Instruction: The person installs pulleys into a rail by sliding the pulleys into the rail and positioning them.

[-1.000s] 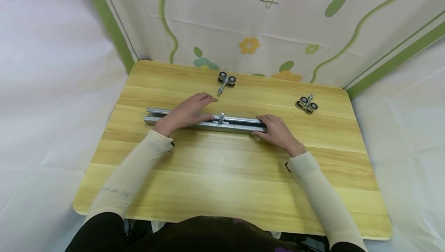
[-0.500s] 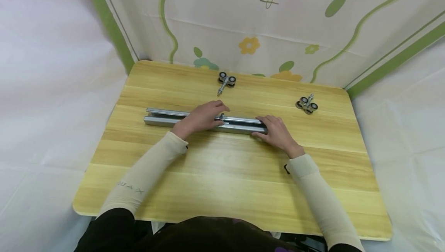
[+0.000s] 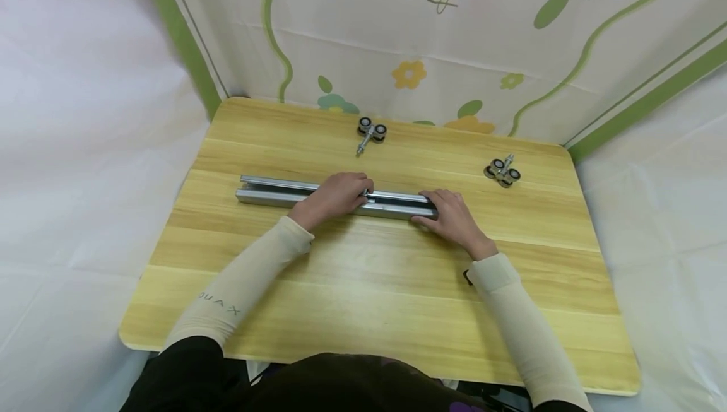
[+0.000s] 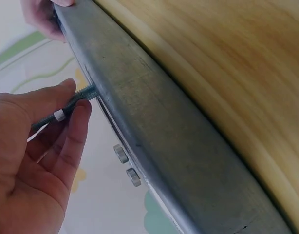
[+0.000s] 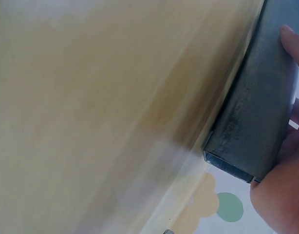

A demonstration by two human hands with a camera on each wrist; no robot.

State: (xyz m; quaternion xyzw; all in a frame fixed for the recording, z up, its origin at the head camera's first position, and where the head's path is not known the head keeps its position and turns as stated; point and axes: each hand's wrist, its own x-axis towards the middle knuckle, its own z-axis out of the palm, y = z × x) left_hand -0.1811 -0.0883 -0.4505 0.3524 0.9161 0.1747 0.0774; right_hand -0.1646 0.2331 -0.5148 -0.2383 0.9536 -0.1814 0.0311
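Observation:
A silver metal rail (image 3: pixel 269 198) with a slot along its top lies across the wooden table in the head view. From the slot, near mid-length, a threaded bolt (image 4: pixel 86 93) sticks out. My left hand (image 3: pixel 335 196) pinches that bolt between thumb and fingers, which cover most of it in the head view. At the rail's right end, my right hand (image 3: pixel 452 217) grips it, thumb on the near side and fingers over the far side. The right wrist view shows the rail's open end (image 5: pixel 230 168) right by the palm.
One roller trolley (image 3: pixel 380 131) with a bolt lies behind the rail near the table's back edge. Another trolley (image 3: pixel 498 164) lies at the back right. A patterned cloth (image 3: pixel 352 46) hangs behind the wooden table (image 3: pixel 363 311).
My left hand has slid right along the rail, and its fingers have closed round the bolt. The right hand holds its place on the rail's end.

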